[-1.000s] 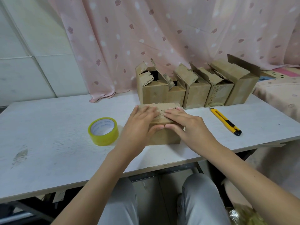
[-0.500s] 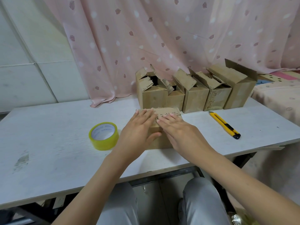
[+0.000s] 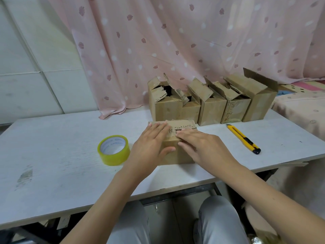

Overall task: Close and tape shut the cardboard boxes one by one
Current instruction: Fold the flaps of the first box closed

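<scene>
brown corrugated cardboard sits under both palms: the left hand (image 3: 152, 140) lies flat on the top flaps of the small cardboard box (image 3: 176, 152) with fingers straight and the thumb down the near face, and the right hand (image 3: 202, 146) rests beside it, fingers straight across the flap seam. a second ago the right fingertips were nearer the box's right side; they have since slid leftward along the seam, so the flaps now look pressed level and ready for tape. the box stands at the near middle of the white counter (image 3: 52, 155). just left lies the yellow roll of clear tape (image 3: 114, 150), untouched. to the right, apart, lies the yellow and black utility knife (image 3: 243, 139). behind, a row of open cardboard boxes (image 3: 211, 103) waits by the pink dotted curtain (image 3: 175, 41). faint print rings the roll's core, too small to read.
</scene>
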Tool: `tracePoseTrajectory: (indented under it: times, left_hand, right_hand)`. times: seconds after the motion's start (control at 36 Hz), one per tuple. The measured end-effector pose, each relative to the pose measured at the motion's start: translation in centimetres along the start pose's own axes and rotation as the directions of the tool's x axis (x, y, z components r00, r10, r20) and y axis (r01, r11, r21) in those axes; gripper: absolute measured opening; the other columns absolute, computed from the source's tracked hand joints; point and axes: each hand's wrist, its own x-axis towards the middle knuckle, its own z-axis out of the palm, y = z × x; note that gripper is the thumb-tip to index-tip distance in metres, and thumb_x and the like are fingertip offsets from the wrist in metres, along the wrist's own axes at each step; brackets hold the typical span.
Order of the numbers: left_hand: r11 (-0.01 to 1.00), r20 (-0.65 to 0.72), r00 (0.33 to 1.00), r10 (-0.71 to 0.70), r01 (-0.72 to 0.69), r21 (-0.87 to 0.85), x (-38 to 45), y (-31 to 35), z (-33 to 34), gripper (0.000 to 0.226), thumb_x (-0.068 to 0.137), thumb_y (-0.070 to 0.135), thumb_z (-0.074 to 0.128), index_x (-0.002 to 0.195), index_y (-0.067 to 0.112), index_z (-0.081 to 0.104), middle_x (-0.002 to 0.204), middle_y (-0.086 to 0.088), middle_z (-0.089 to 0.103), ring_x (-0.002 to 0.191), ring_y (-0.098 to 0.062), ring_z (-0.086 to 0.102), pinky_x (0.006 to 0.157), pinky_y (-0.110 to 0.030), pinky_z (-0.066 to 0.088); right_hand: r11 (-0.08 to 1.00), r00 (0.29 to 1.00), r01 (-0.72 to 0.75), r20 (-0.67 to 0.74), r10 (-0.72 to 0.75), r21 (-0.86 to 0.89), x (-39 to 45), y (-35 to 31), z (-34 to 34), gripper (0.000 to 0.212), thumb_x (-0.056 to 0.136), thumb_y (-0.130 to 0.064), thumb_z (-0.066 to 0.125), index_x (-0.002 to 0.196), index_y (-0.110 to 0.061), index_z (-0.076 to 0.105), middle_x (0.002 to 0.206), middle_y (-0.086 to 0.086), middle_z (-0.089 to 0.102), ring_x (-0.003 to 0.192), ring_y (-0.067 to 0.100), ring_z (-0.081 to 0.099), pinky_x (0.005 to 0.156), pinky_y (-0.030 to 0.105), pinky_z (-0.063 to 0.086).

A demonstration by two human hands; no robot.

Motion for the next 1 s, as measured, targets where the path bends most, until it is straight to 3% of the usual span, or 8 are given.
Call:
tracePoseTrajectory:
  times: [0.19, 0.44, 0.53, 0.58, 0.69, 0.78, 0.92, 1.0]
  left_hand:
    - [1.0, 0.003, 1.0, 0.002, -0.002, 0.004, 0.1, -0.1, 0.1, 0.077, 0.091, 0.064, 0.037, 0.144, 0.01, 0.05, 0.15, -0.004, 0.049, 0.141, -0.018, 0.04, 0.121, -0.024, 0.011]
    - [0.998, -0.04, 0.999, 0.032, -0.034, -0.044, -0.1, 0.2, -0.4, 0.063, 0.094, 0.055, 0.051, 0.143, 0.016, 0.051, 0.149, -0.002, 0.049, 0.141, -0.015, 0.037, 0.12, -0.019, 0.005]
    - [0.993, -0.064, 0.996, 0.066, -0.072, -0.091, -0.1, 0.3, -0.6, 0.051, 0.095, 0.042, 0.062, 0.142, 0.025, 0.05, 0.15, -0.001, 0.048, 0.142, -0.014, 0.033, 0.121, -0.021, 0.005]
    - [0.99, -0.059, 0.994, 0.088, -0.094, -0.109, -0.1, 0.1, -0.5, 0.047, 0.096, 0.039, 0.063, 0.141, 0.03, 0.051, 0.148, -0.002, 0.049, 0.142, -0.016, 0.035, 0.124, -0.032, 0.014]
    - [0.988, -0.035, 0.995, 0.095, -0.099, -0.116, 0.0, -0.5, -0.3, 0.043, 0.095, 0.047, 0.054, 0.135, 0.031, 0.06, 0.141, -0.004, 0.054, 0.133, -0.025, 0.043, 0.119, -0.042, 0.026]
    - [0.986, -0.012, 0.996, 0.09, -0.09, -0.141, 0.2, -0.5, -0.4, 0.046, 0.093, 0.051, 0.047, 0.132, 0.032, 0.064, 0.142, -0.005, 0.056, 0.132, -0.027, 0.045, 0.12, -0.039, 0.025]
    - [0.962, 0.004, 0.994, 0.109, -0.104, -0.252, 0.7, -0.5, -1.1, 0.042, 0.089, 0.041, 0.058, 0.128, 0.03, 0.067, 0.145, -0.004, 0.053, 0.138, -0.019, 0.037, 0.121, -0.021, 0.006]
    - [0.974, -0.026, 0.994, 0.109, -0.112, -0.195, 0.6, -0.7, -1.0, 0.041, 0.088, 0.046, 0.058, 0.126, 0.035, 0.068, 0.147, 0.001, 0.05, 0.146, -0.025, 0.03, 0.123, -0.037, 0.004]
  right_hand:
    - [0.998, 0.992, 0.005, 0.129, -0.012, 0.06, 0.6, 0.4, -0.3, 0.034, 0.098, -0.025, 0.063, 0.131, -0.019, 0.064, 0.134, -0.004, 0.064, 0.128, 0.015, 0.057, 0.092, 0.041, 0.057]
    - [0.99, 0.992, -0.027, 0.124, 0.01, 0.141, 0.5, 0.4, -0.5, 0.034, 0.095, -0.022, 0.068, 0.129, -0.019, 0.067, 0.134, -0.004, 0.064, 0.129, 0.012, 0.056, 0.105, 0.034, 0.049]
    - [0.962, 0.987, -0.116, 0.139, 0.083, 0.248, 0.8, 0.2, -1.3, 0.03, 0.094, -0.023, 0.069, 0.124, -0.02, 0.071, 0.129, -0.008, 0.067, 0.123, -0.001, 0.055, 0.107, 0.019, 0.042]
    - [0.928, 0.979, -0.186, 0.137, 0.149, 0.324, 1.2, 0.1, -2.0, 0.024, 0.094, -0.024, 0.068, 0.118, -0.021, 0.074, 0.123, -0.011, 0.068, 0.117, -0.008, 0.055, 0.101, 0.005, 0.037]
    - [0.905, 0.955, -0.291, 0.147, 0.257, 0.311, 2.0, 0.5, -2.6, 0.028, 0.1, -0.027, 0.058, 0.125, -0.023, 0.07, 0.124, -0.013, 0.069, 0.114, -0.001, 0.058, 0.095, 0.005, 0.039]
    - [0.893, 0.928, -0.355, 0.223, 0.299, 0.277, 2.6, 0.9, -2.5, 0.035, 0.1, -0.029, 0.057, 0.135, -0.027, 0.063, 0.143, -0.013, 0.056, 0.129, 0.001, 0.049, 0.097, -0.003, 0.024]
    - [0.875, 0.877, -0.428, 0.338, 0.342, 0.226, 3.2, 0.9, -2.3, 0.039, 0.099, -0.034, 0.058, 0.137, -0.027, 0.061, 0.151, -0.004, 0.048, 0.14, 0.006, 0.041, 0.108, 0.018, 0.028]
    - [0.876, 0.87, -0.443, 0.33, 0.368, 0.191, 3.1, 0.6, -2.5, 0.038, 0.098, -0.036, 0.058, 0.135, -0.028, 0.063, 0.142, -0.008, 0.058, 0.131, 0.011, 0.051, 0.107, 0.025, 0.037]
